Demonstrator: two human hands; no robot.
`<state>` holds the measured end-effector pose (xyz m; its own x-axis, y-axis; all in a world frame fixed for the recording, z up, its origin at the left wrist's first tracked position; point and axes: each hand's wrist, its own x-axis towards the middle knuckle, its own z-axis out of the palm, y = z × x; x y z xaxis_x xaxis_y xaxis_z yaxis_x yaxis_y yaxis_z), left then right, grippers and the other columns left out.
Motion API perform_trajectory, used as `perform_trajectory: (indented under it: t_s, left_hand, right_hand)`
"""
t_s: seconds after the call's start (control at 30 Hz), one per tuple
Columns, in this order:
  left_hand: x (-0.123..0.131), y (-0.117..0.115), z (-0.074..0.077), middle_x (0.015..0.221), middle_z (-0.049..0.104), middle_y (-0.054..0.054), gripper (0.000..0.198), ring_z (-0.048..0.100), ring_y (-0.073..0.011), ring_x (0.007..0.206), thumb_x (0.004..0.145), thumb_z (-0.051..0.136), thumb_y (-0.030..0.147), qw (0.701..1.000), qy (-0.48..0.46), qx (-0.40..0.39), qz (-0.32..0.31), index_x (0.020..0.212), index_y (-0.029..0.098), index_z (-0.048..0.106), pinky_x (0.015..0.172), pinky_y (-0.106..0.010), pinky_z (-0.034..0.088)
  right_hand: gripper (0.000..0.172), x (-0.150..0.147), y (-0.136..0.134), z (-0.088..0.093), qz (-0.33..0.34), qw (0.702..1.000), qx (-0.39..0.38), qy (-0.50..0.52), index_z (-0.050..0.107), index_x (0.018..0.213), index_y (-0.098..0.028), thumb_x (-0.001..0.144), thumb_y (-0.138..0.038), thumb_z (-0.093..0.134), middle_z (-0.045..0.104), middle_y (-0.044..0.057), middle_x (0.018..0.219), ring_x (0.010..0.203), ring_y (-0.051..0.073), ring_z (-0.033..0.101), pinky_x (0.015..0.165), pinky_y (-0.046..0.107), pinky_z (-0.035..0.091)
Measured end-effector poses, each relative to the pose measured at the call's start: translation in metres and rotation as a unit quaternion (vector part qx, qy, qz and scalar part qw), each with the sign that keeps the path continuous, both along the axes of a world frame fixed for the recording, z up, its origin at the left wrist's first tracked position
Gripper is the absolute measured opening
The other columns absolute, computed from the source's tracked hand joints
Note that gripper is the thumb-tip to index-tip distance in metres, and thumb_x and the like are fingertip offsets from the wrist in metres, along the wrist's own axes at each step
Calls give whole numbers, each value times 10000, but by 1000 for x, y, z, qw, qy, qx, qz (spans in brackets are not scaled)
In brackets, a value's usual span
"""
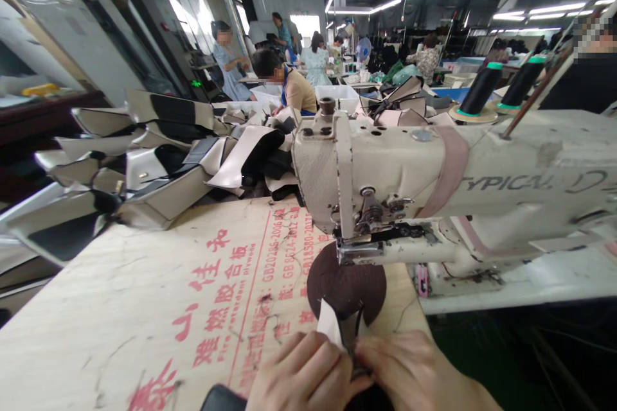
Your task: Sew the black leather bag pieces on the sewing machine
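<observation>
Well, white bins [343,100] stand far back, and I cannot tell what they hold. Close by, the left hand [306,372] and the right hand [407,366] both pinch a pale and black piece [330,324]. It is at the near edge of the brown pad [344,279], by the machine [385,160]. Its pale tip points away from the person, and its long way seems to run so too.

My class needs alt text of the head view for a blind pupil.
A person's left hand and right hand hold a pale, black-edged piece near a sewing machine, at a plywood board. Pale and black pieces lie heaped beyond.
</observation>
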<state>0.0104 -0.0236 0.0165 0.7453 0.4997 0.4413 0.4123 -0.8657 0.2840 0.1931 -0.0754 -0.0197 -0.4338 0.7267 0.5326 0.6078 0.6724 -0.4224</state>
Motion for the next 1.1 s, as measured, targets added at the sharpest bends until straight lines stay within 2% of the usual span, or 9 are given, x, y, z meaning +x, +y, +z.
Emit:
perform_trajectory:
  t_s: [0.07,0.17,0.3,0.5,0.63,0.77,0.9,0.97,1.1]
  left_hand:
    - [6,4,3,649,551,17,272,500,-86,601,891,468,277,993,14,-115,24,647,172,530,552,-187,371]
    - [13,16,7,663,513,29,336,481,-75,627,893,443,319,941,61,-329,50,605,159,506,559,-178,341]
    - [18,29,6,632,428,46,355,387,-74,593,836,490,396,880,84,-461,73,588,143,500,510,-194,265]
    - [25,32,5,543,314,66,336,273,-73,531,786,504,418,828,78,-552,65,586,153,461,463,-214,180]
    - [26,32,4,538,331,63,302,277,-76,529,766,507,393,829,79,-548,80,586,155,466,462,-218,169]
    - [24,35,-5,531,324,63,290,278,-78,532,747,505,364,834,71,-539,90,554,161,431,466,-217,170]
    - [24,41,-12,526,347,62,237,303,-83,535,713,508,329,833,57,-544,79,556,158,460,468,-215,177]
    - [24,43,-12,520,357,63,191,312,-83,531,681,515,291,829,49,-552,68,553,154,479,469,-215,182]
    - [17,46,-12,515,369,63,240,304,-83,517,701,521,352,822,39,-564,73,565,156,500,458,-216,182]
  right_hand:
    - [384,1,1,-4,14,1000,2,18,547,920,-121,969,-186,171,614,65,791,743,144,590,673,238,454]
    - [348,3,1,-9,22,999,-13,21,523,793,-137,943,-158,210,567,47,683,626,146,542,550,266,390]
    - [258,5,1,-13,7,999,-37,32,518,800,-146,917,-143,289,558,40,689,624,145,530,571,271,378]
    - [192,8,0,-15,-3,998,-31,54,545,851,-147,914,-150,364,611,57,795,718,151,575,669,268,442]
    - [154,8,-2,-17,-32,998,-2,58,557,855,-157,908,-157,413,633,47,839,760,148,592,774,284,464]
    - [87,4,-3,-18,-87,994,4,69,561,850,-195,898,-177,490,635,-22,788,692,109,592,891,295,428]
    - [51,1,-1,-12,-139,987,4,77,541,924,-202,905,-194,494,612,-3,885,791,130,578,795,273,455]
    - [92,0,0,-6,-122,991,-24,51,533,957,-202,925,-196,447,586,19,936,835,148,560,743,274,464]
    - [163,-1,2,-1,-66,994,-87,23,497,1077,-208,931,-246,435,549,44,1023,907,176,538,802,312,472]
